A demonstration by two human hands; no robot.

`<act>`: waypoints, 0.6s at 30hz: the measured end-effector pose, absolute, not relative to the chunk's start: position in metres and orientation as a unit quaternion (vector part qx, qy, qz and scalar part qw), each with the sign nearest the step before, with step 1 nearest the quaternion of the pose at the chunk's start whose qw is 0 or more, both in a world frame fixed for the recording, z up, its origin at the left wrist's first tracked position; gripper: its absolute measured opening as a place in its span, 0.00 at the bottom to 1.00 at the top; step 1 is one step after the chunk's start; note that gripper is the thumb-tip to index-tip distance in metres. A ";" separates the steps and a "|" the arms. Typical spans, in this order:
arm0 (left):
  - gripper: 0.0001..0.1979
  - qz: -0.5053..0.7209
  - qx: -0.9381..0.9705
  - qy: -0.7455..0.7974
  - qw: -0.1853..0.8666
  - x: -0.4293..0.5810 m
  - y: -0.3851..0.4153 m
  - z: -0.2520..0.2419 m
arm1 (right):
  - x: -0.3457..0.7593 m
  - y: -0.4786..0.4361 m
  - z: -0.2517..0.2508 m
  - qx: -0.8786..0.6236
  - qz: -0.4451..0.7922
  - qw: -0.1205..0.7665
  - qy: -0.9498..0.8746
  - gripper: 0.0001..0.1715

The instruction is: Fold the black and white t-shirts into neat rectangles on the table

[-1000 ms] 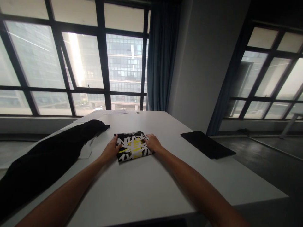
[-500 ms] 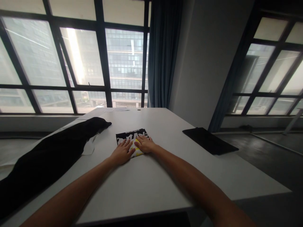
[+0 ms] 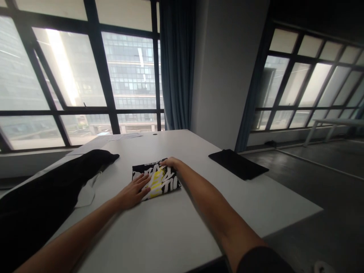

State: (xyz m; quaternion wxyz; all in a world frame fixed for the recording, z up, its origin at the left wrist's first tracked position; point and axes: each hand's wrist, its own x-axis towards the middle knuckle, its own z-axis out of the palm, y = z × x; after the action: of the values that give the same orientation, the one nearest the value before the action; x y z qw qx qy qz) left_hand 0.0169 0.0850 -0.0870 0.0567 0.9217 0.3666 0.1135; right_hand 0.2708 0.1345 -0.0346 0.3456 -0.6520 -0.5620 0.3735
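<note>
A folded black T-shirt (image 3: 164, 185) with bold white and yellow print lies on the white table (image 3: 159, 227) in front of me. My left hand (image 3: 135, 191) rests flat on its left part, fingers spread and pointing away. At the far right corner is my right hand (image 3: 172, 163), its thumb on top and the other fingers curled over the edge, mostly hidden. That hand appears to grip the corner of the shirt.
Dark fabric (image 3: 57, 189) lies bunched along the table's left side, with a white piece (image 3: 87, 191) beside it. A flat folded black cloth (image 3: 239, 163) sits at the right edge. White sheets (image 3: 123, 136) lie at the far end, before windows and a blue curtain (image 3: 178, 76).
My right hand has moved from the middle of the shirt to its far right corner, uncovering more print. My left hand has shifted to the left part. The view has turned right.
</note>
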 end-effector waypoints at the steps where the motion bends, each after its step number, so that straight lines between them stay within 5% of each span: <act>1: 0.35 0.119 0.928 0.348 0.057 0.014 0.089 -0.086 | 0.274 0.138 -0.035 -0.643 0.405 0.339 -0.555 0.43; 5: 0.32 0.186 0.903 0.387 0.001 0.010 0.106 -0.085 | 0.293 0.154 -0.038 -0.591 0.377 0.389 -0.598 0.43; 11: 0.30 0.249 0.861 0.443 -0.019 0.012 0.122 -0.102 | 0.354 0.195 -0.008 -0.562 0.077 0.529 -0.631 0.20; 18: 0.27 0.210 0.867 0.452 -0.013 0.012 0.122 -0.105 | 0.483 0.208 0.009 -0.720 -0.093 0.488 -0.486 0.31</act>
State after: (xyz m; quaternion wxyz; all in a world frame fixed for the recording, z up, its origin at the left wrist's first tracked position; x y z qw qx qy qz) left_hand 0.0119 0.1222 -0.1048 -0.0126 0.8667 0.4522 0.2104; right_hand 0.4829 0.2083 0.0090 0.4876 -0.7196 -0.4856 -0.0925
